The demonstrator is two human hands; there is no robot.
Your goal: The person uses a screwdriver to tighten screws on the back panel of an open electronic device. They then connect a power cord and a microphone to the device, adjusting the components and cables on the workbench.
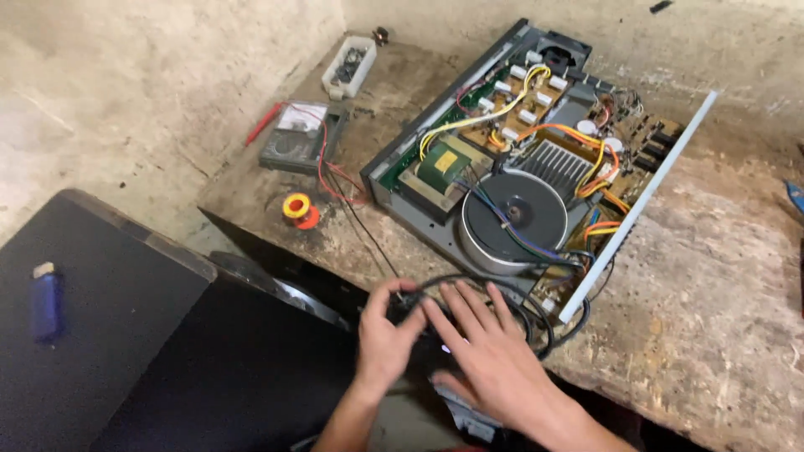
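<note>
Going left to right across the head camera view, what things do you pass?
Blue lighter → red probe → grey multimeter → solder spool → left hand → right hand → round transformer in the open amplifier chassis.

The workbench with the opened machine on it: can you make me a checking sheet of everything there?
Surface: rough, stained wooden bench top, worn and dusty.
Job's things: opened grey metal electronics chassis showing a round silver transformer, finned heatsink and coloured wiring; black coiled cable at its front edge.
Clutter: grey analogue multimeter with red leads, yellow and orange solder spool, white plastic tray of small parts, blue lighter on a black cabinet.
Hands: left hand pinches the cable; right hand lies spread over it, fingers apart.
Cables: black loops under both hands.
Surroundings: bare plaster wall.
</note>
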